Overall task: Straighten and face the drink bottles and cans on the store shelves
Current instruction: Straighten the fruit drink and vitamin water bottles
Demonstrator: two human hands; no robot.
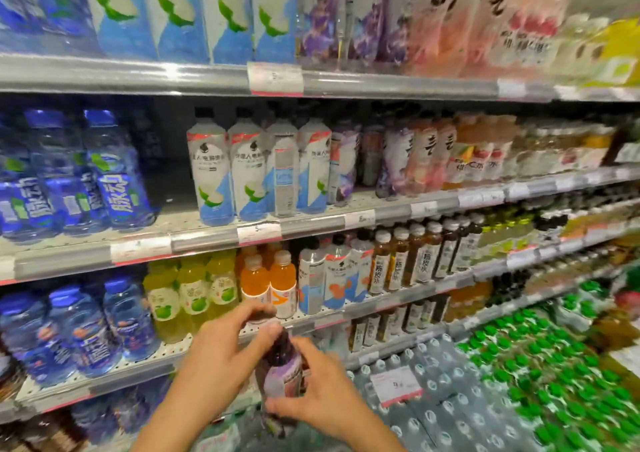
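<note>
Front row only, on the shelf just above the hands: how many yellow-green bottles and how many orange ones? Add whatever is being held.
yellow-green bottles: 3
orange bottles: 2
purple bottle, held by the left hand and right hand: 1
Total: 6

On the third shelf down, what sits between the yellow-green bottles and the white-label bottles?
Head view: orange bottles, between the yellow-green bottles and the white-label bottles.

Tiered grey metal store shelving (138, 74) with price-tag rails (275, 79).
</note>
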